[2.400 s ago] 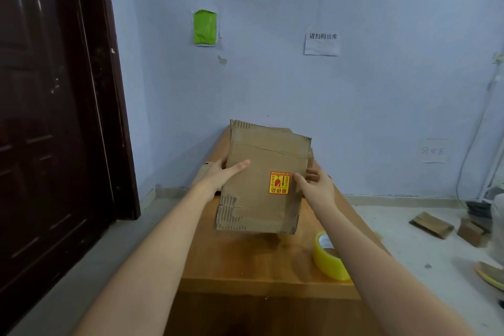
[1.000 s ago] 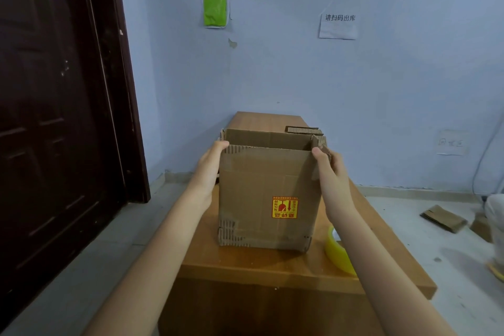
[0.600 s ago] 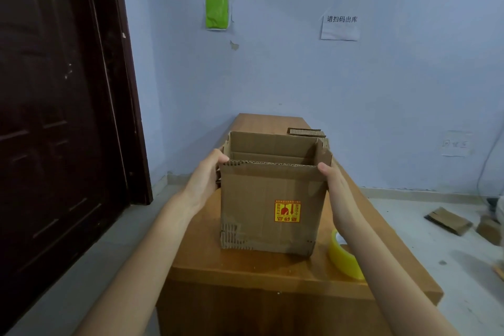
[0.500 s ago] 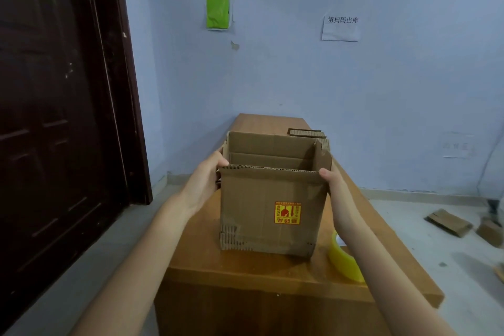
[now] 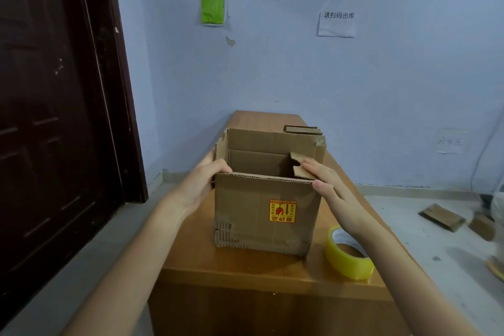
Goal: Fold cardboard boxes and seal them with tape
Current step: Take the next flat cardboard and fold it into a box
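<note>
The box (image 5: 266, 210) stands on the table (image 5: 245, 267), with the tape roll (image 5: 347, 256) just beside it to the right. Behind the box lies a cardboard piece (image 5: 302, 129). The door (image 5: 54, 117) stands to the left, and cardboard scraps (image 5: 441, 217) lie on the floor to the right.

This looks like a small storeroom or packing room: bare blue walls, a paper notice (image 5: 337, 23) taped up, a concrete floor with cardboard scraps (image 5: 441, 217), a plain wooden worktop (image 5: 245, 267).
</note>
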The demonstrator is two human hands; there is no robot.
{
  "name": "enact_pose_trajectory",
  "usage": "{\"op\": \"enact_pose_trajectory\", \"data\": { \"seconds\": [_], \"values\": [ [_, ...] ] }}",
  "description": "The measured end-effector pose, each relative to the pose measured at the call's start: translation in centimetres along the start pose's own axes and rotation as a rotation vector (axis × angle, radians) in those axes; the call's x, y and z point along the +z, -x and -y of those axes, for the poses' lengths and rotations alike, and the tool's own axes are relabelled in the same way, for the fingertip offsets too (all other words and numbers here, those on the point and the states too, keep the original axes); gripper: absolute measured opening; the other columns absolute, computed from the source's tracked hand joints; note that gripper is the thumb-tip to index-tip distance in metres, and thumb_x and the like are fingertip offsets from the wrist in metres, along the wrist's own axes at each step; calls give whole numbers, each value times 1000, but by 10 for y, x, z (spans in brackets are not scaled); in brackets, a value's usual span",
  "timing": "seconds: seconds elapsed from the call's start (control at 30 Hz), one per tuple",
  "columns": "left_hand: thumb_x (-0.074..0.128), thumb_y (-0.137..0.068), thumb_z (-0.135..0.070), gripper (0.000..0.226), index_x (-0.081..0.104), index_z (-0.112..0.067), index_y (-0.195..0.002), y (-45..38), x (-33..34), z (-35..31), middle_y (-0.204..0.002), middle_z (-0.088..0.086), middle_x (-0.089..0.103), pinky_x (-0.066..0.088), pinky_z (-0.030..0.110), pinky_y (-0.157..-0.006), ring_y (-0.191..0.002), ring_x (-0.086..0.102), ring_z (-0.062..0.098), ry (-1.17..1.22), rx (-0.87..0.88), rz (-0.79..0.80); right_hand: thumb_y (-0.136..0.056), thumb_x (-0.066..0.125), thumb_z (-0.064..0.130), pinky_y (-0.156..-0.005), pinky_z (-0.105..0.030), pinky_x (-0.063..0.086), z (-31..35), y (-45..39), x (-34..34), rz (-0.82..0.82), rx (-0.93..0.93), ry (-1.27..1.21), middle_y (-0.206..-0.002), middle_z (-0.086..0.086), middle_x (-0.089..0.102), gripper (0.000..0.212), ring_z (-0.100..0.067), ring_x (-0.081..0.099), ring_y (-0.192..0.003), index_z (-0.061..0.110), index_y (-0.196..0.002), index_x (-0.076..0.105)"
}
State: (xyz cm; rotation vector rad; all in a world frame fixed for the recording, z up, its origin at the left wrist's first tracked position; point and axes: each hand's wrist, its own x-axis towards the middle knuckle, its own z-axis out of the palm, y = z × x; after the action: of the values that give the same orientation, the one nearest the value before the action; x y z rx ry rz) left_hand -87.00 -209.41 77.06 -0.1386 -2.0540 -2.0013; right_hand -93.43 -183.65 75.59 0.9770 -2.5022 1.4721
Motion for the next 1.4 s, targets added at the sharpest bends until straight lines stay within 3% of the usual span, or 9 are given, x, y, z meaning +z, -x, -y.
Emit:
{"op": "enact_pose_trajectory", "data": {
  "seconds": [0.17, 0.3, 0.47, 0.6, 0.7, 0.83, 1.0, 1.27, 1.4],
  "values": [
    [53, -70, -22, 63, 47, -28, -133, -1, 2, -6, -107, -7, 63, 44, 23, -77, -95, 57, 9, -80, -40, -40, -65, 26, 75, -111, -25, 19, 5, -3, -9, 44, -12, 112, -147, 15, 33, 89, -1, 24, -137, 30, -140, 42],
    [35, -101, -17, 37, 51, -26, -133, -3, 6, -11, -109, -7, 65, 46, 26, -77, -96, 60, 9, -167, -80, -114, -63, 26, 75, -108, -23, 19, 5, -3, -8, 32, -16, 83, -145, 15, 35, 90, 2, 26, -131, 29, -139, 43],
    [36, -102, -34, 34, 58, -31, -127, -3, 3, -17, -134, -7, 56, 39, 40, -106, -121, 50, 13, -401, -81, -108, -64, 27, 74, -109, -23, 21, 3, -5, -8, 45, -38, 82, -139, 19, 35, 89, 2, 27, -130, 28, -138, 45],
    [45, -99, -19, 33, 58, -19, -129, -3, 7, -26, -116, 2, 62, 49, 39, -94, -104, 60, 18, -457, -117, -171, -66, 29, 74, -112, -28, 23, -1, -12, -15, 73, -48, 124, -145, 12, 39, 85, -2, 27, -134, 29, -135, 48],
    [46, -98, -28, 25, 69, -19, -106, -3, 6, -29, -92, 0, 64, 49, 40, -95, -90, 60, 17, -479, -176, -131, -67, 30, 74, -113, -30, 23, -3, -12, -18, 79, -58, 121, -145, 12, 40, 81, -2, 27, -134, 32, -133, 49],
    [34, -99, -47, 38, 61, -27, -117, -1, 0, -24, -116, -1, 61, 40, 40, -106, -112, 54, 17, -513, -184, -78, -70, 33, 73, -110, -26, 24, -6, -11, -17, 73, -70, 99, -142, 15, 41, 76, -1, 28, -133, 32, -131, 50],
    [35, -74, -85, 81, 50, -33, -135, 0, -26, -14, -135, -7, 54, 37, 40, -108, -124, 50, 12, -375, -182, 104, -89, 39, 54, -97, -21, 34, -9, -11, -14, 26, -17, -75, -110, 22, 57, 32, 0, 45, -116, 36, -101, 63],
    [56, -91, -41, 29, 70, -19, -104, -5, -15, -2, -113, 2, 68, 52, 44, -92, -107, 62, 20, -308, -103, -183, -85, 47, 47, -89, -24, 49, -13, -17, -8, -106, -13, -118, -116, 3, 64, 47, -13, 58, -111, 19, -120, 59],
    [61, -91, -25, 12, 64, -15, -97, -12, -7, -5, -103, 5, 64, 57, 44, -81, -98, 64, 24, -309, -86, -299, -81, 58, 43, -104, -38, 43, -18, -23, -10, -153, 11, -156, -135, 0, 51, 56, -14, 49, -124, 23, -132, 45]
  ]
}}
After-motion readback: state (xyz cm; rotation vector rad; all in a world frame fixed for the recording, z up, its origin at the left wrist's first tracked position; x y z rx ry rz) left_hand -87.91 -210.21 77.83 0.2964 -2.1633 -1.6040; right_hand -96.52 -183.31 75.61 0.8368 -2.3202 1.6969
